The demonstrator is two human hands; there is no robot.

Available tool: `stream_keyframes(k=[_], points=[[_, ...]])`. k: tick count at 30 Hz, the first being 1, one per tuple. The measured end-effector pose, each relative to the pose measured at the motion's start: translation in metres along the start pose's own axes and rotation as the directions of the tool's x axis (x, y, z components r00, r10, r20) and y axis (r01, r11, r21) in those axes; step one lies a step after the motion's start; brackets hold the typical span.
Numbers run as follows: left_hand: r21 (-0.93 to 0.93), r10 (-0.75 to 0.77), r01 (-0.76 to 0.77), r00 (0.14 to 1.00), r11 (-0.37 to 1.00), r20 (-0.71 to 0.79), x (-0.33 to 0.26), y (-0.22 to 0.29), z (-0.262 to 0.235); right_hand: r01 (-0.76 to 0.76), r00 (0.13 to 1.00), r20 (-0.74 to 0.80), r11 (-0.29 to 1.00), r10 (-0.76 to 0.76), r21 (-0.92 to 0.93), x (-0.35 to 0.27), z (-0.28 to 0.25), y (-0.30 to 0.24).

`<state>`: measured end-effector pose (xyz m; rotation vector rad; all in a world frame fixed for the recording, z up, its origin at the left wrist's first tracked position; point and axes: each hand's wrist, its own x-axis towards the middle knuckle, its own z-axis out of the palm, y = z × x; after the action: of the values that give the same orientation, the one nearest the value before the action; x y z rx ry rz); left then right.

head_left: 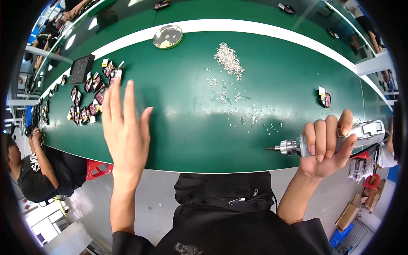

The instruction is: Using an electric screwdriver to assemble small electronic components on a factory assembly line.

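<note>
My right hand (325,146) is wrapped round a silver-grey electric screwdriver (366,131), whose thin bit points left over the table's near edge. My left hand (124,136) is stretched out flat with its fingers apart, above the left part of the green table (182,110). Its fingertips reach a cluster of small black parts (91,109) with yellow and white pieces on them. I cannot tell whether they touch any. One similar black part (325,100) lies alone, beyond the screwdriver. In the middle, small silvery screws (229,59) lie in a heap, with more scattered nearer me.
A round metal dish (168,37) stands at the far edge by a white strip (238,26). Behind the black parts lies a black tray (81,69) holding tiny pieces. A person in black (40,170) works at far left, next to a red stool (97,169).
</note>
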<state>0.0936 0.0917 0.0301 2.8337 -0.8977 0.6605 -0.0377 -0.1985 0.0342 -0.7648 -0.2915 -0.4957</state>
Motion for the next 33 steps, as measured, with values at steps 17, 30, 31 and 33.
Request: stream_keyframes(k=[17, 30, 31, 33], points=[[0.049, 0.534, -0.539, 0.841, 0.841, 0.087, 0.073, 0.048, 0.052, -0.02, 0.977, -0.212, 0.998, 0.032, 0.058, -0.031, -0.006, -0.007], [-0.171, 0.48, -0.471, 0.877, 0.865, 0.015, 0.075, 0.036, 0.052, -0.036, 0.98, -0.191, 0.997, 0.049, 0.07, -0.035, 0.0, -0.006], [-0.318, 0.367, -0.363, 0.929, 0.876, -0.048, 0.071, 0.033, 0.051, -0.043, 0.981, -0.185, 0.996, 0.057, 0.076, -0.036, 0.001, -0.006], [-0.639, 0.112, -0.052, 0.992, 0.768, 0.054, 0.057, 0.034, 0.04, -0.046, 0.979, -0.197, 0.996, 0.059, 0.071, -0.038, -0.001, -0.005]])
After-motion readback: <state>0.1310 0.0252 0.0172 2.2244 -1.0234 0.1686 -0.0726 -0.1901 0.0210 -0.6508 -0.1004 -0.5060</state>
